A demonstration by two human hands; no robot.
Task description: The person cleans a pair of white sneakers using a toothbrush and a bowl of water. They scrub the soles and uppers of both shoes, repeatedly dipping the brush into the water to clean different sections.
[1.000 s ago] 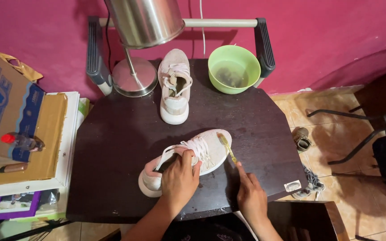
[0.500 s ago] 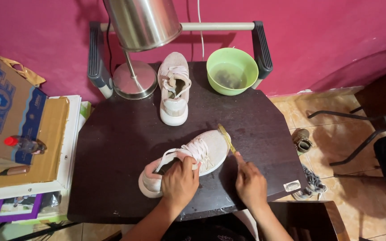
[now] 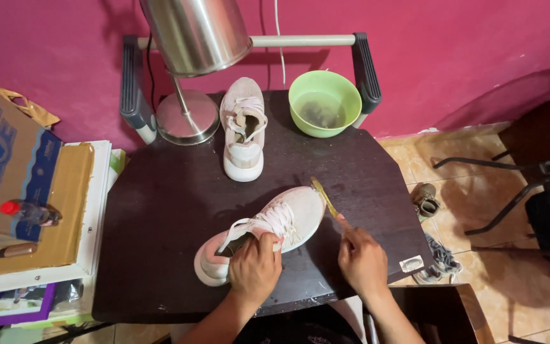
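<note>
A pale pink and white sneaker [image 3: 288, 220] lies on its side on the dark table [image 3: 160, 210], toe pointing up and right. My left hand [image 3: 254, 267] grips it at the opening near the heel. My right hand [image 3: 362, 260] holds a small yellow-green brush [image 3: 323, 196] whose head rests against the sneaker's toe. A second matching sneaker [image 3: 243, 127] stands upright at the back of the table, toe towards me.
A green bowl [image 3: 324, 102] holding murky water sits at the back right. A metal desk lamp [image 3: 189, 114] stands at the back left. A cardboard box [image 3: 7, 165] and small bottle [image 3: 30, 212] lie on a shelf at left. Chairs stand at right.
The brush has slid from the top of the toe to its right edge, with my right hand shifting slightly right. My left hand still holds the sneaker in place.
</note>
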